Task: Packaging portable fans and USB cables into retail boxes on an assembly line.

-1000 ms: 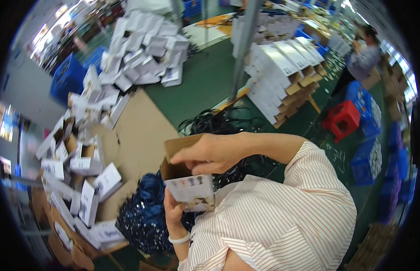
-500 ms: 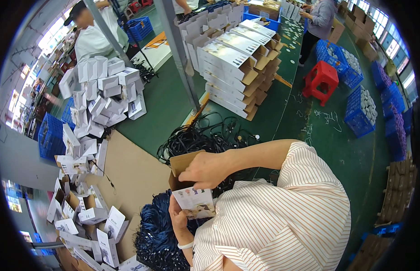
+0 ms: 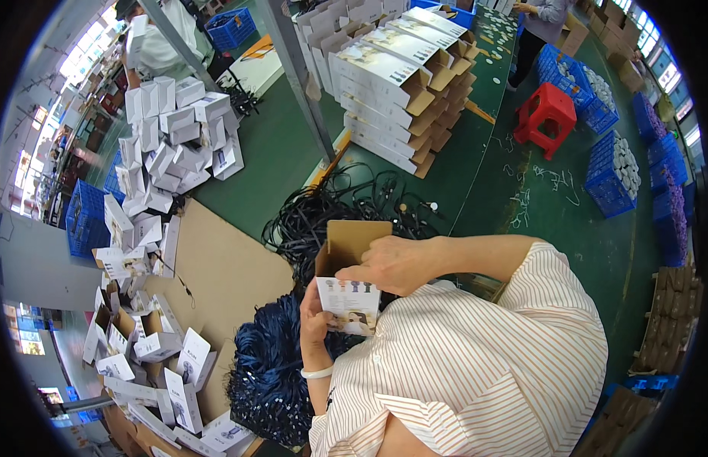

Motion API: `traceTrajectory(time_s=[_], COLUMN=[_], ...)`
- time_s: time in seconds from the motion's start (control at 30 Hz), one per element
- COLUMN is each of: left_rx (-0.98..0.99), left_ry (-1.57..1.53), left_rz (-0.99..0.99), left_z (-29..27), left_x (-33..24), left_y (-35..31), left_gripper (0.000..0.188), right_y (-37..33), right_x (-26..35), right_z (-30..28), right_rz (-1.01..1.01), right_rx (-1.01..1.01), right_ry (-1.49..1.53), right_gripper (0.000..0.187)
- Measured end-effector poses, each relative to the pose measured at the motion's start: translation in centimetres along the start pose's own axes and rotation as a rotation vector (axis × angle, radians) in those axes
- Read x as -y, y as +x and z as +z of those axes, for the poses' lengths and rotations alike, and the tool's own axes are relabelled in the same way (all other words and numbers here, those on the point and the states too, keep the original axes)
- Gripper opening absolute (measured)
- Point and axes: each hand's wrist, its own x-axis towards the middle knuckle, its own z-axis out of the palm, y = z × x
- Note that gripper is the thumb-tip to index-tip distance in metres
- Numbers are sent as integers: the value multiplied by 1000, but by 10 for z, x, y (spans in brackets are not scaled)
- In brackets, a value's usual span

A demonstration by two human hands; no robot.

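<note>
A small white printed cardboard box [image 3: 349, 308] is in front of my chest, its top open and a brown inner flap [image 3: 359, 238] standing up at the back. My left hand [image 3: 314, 318] grips the box's left side, fingers on its printed front. Over the open mouth, my right hand [image 3: 392, 264] lies at the box's right rim with the index finger reaching left across the opening; its other fingertips are partly hidden. Black cables [image 3: 323, 213] lie just behind the box. Beside my left forearm is a dark blue, shiny stranded bundle [image 3: 266, 365].
Loose small white boxes [image 3: 178, 145] are heaped at left on the green table, more by the tan board [image 3: 217, 259]. Stacked open cartons [image 3: 399, 84] stand beyond a metal post [image 3: 297, 76]. Right: red stool [image 3: 546, 118], blue crates [image 3: 613, 171]. A co-worker [image 3: 171, 46] stands far left.
The box and both hands have shifted right in view, and the box now sits straighter. My right hand stays over its opening. The far-left co-worker now raises a white box.
</note>
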Motion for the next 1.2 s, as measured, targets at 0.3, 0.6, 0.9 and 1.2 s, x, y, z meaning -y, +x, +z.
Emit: traceTrajectory(time_s=[0.3,0.6,0.9,1.2], left_rx=[-250,-361,-521,-458], left_ry=[148,201,289,436], left_rz=[217,-68,-130,-144], left_z=[23,50,68,69], left_x=[11,56,67,63], left_y=[65,97,126,142], left_gripper=[52,27,26,29], right_y=[-98,-183,-161,-169], right_x=[-65,-290,-476,-496], right_z=[-113,-296,-308,-293], right_rz=[367,600,693,1061], right_rx=[-643,-1346,-1703,-1463], right_ry=[-65,-236,168,-127], right_gripper=[31,31,37,45])
